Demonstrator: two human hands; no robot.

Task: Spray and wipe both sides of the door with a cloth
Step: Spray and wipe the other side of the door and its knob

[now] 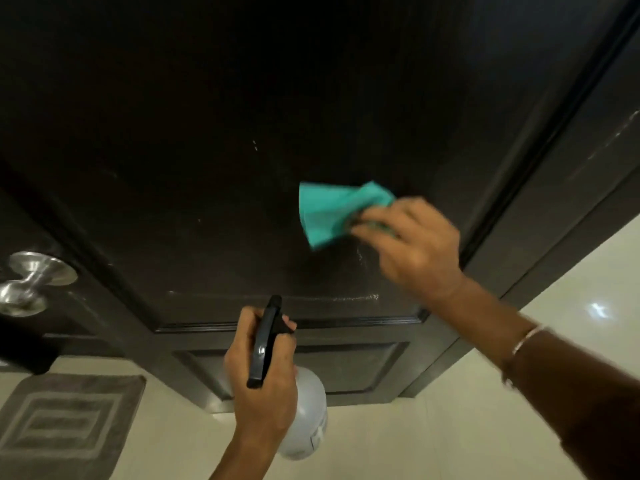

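A dark brown panelled door point(214, 133) fills most of the view. My right hand point(412, 244) presses a teal cloth point(329, 209) flat against the door's large panel, right of centre; the hand is motion-blurred. Wet streaks glisten on the panel just below the cloth. Lower down, my left hand point(263, 382) grips a spray bottle point(308, 420) with a pale body and a black trigger head whose nozzle points at the door, a little short of its surface.
A silver door knob point(31, 282) sticks out at the left edge. The dark door frame point(571, 188) runs along the right. Below lie pale glossy floor tiles point(450, 427) and a grey patterned mat point(65, 420) at lower left.
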